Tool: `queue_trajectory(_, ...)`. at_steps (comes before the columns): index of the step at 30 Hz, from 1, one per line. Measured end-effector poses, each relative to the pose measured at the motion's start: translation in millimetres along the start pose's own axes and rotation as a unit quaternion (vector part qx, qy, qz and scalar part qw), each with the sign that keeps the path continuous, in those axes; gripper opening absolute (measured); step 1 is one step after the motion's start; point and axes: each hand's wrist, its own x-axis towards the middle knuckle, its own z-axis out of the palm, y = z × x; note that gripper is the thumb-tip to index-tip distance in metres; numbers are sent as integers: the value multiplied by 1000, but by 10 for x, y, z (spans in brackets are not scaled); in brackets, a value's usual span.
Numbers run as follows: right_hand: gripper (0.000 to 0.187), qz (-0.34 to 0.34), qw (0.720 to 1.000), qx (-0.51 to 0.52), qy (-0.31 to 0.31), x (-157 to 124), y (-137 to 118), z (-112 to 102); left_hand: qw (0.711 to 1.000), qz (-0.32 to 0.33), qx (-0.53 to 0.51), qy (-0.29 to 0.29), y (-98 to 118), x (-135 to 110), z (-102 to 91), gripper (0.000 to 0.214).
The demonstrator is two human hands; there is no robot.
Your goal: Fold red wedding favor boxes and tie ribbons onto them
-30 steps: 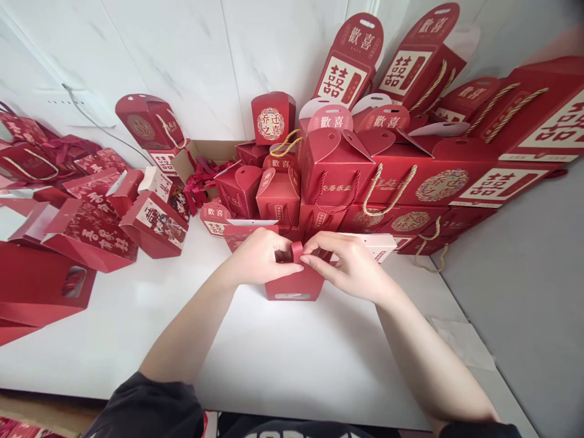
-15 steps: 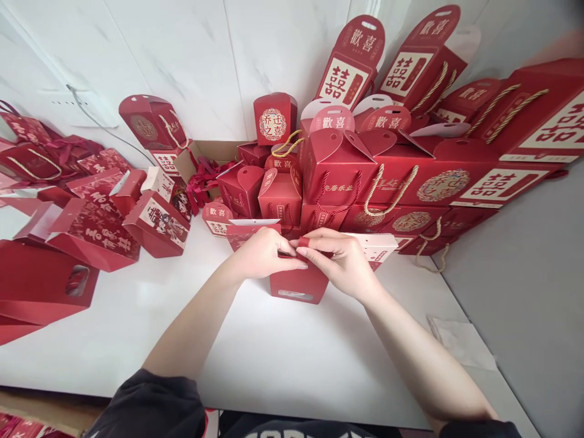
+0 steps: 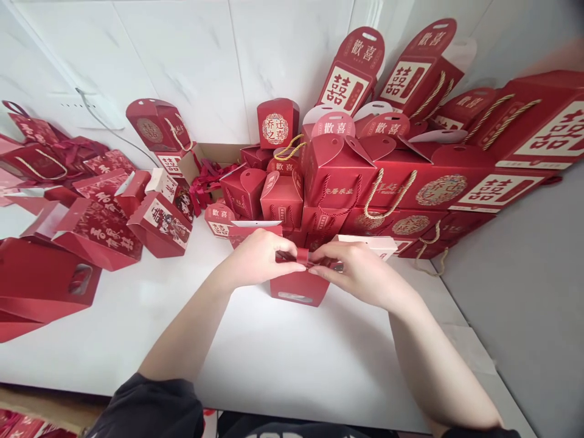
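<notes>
A small red gift box (image 3: pixel 300 288) with a clear window low on its near side stands in front of me on the table. Over its top edge a red ribbon (image 3: pixel 302 255) makes a short loop. My left hand (image 3: pixel 258 258) is closed on the ribbon from the left, thumb and fingertips pinched. From the right, my right hand (image 3: pixel 362 272) pinches the ribbon too, its fingertips almost meeting the left thumb. The fingers cover most of the box's top and the ribbon's ends.
Stacked red gift boxes (image 3: pixel 401 182) with rope handles line the back and right. More boxes (image 3: pixel 157 224) crowd the left of the white table (image 3: pixel 292 356). Behind them, an open carton (image 3: pixel 214 149) holds dark red ribbons. A grey wall (image 3: pixel 520 274) bounds the right side.
My hands have drawn slightly apart, the right one shifting right and lower. The ribbon loop now shows between the fingertips. The box has hardly moved.
</notes>
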Motion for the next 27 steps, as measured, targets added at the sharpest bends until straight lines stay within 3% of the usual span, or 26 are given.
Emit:
queue_trajectory(7,14,0,998,-62,18,22,-28,109,995,26,92,5,-14,18,52,23)
queue_trajectory(12,17,-20,999,-30,-22,-27,-48,51,986,12,158,-54,39,-81,65,29)
queue_trajectory(15,22,-26,999,-15,-41,-74,-69,-20,976,6,204,-80,103,-231,-31,44)
queue_trajectory(18,25,-31,999,-16,-29,-129,-63,-102,969,-23,222,-102,130,-514,-265,48)
queue_trajectory(21,26,-36,999,-21,-9,-172,-28,-171,963,-127,220,-94,54,-971,-593,48)
queue_trajectory(23,28,-38,999,-29,1,-187,-5,-200,940,-251,229,-8,-67,-1339,-811,53)
queue_trajectory(25,30,-47,998,-41,13,-189,9,-212,888,-386,222,112,-239,-1692,-997,57)
queue_trajectory(27,31,-57,997,-51,20,-177,15,-207,805,-502,242,203,-453,-1970,-1140,58)
